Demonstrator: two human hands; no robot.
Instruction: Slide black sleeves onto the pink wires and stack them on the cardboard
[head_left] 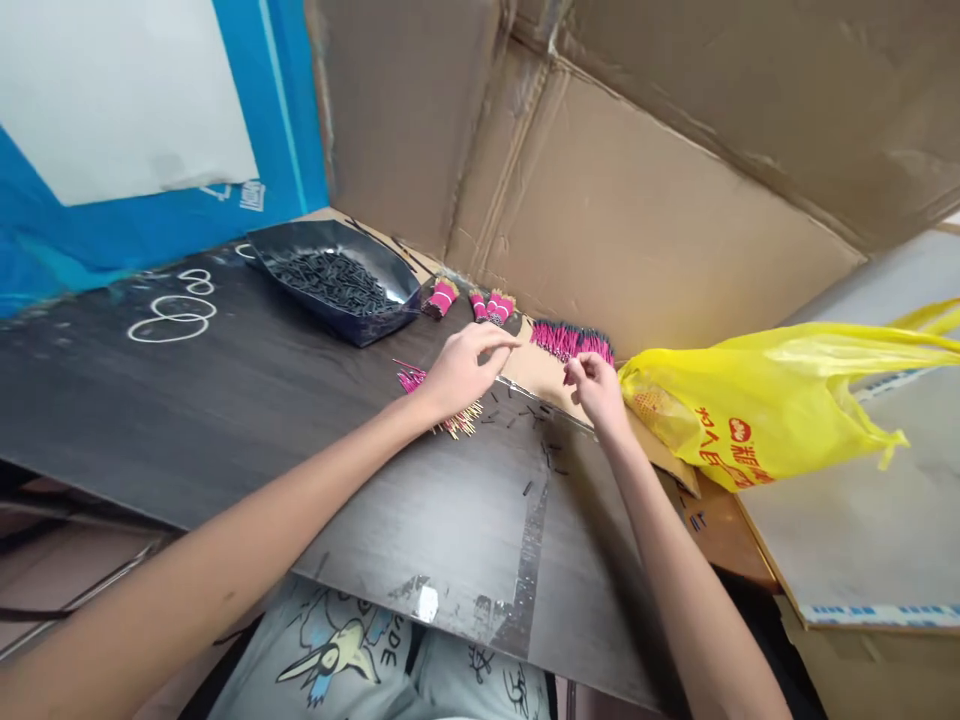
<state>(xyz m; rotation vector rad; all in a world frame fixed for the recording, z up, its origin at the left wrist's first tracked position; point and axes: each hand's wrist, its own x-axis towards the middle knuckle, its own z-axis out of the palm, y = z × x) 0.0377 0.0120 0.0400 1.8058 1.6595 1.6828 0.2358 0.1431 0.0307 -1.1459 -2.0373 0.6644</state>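
My left hand (459,368) reaches forward over the dark board (262,400), fingers pinched together near the pink sticks; what it grips is too small to make out. A loose pile of pink sticks with yellow ends (435,400) lies just under its wrist. My right hand (596,388) is curled, fingertips pinched on a thin small piece, right beside a row of pink sticks (571,341) by the cardboard wall. Three tied pink bundles (472,300) lie behind the left hand. Small black tubes (525,415) are scattered between the hands.
A dark tray-like bag of black tubes (334,280) sits at the back left. A yellow plastic bag (757,400) lies at the right. Cardboard walls (637,180) close off the back. A blue and white panel (112,120) stands at the left.
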